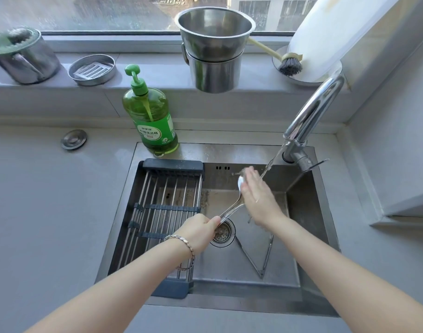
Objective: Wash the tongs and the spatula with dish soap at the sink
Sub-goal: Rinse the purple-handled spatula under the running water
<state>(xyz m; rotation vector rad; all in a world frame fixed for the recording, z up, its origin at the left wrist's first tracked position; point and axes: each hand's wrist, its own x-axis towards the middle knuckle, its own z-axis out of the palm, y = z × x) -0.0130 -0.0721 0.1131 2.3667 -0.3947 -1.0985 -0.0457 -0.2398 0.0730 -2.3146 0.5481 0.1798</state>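
Note:
My left hand [201, 230] grips the handle of a steel spatula [232, 209] over the sink [309, 212]. The spatula's head points up toward the tap. My right hand [256, 192] lies with straight fingers against that head, beside the thin stream of water running from the faucet [311, 111]. Steel tongs [256, 258] lie spread in a V on the sink floor, near the drain strainer [223, 233]. A green dish soap bottle [153, 116] with a pump stands on the sink's back-left corner.
A dark roll-up drying rack [162, 212] covers the sink's left part. On the windowsill stand stacked steel pots [214, 49], a round steel tin [92, 69], a lidded steel cup [23, 56], and a dish brush [288, 64]. Grey countertop [49, 212] lies to the left.

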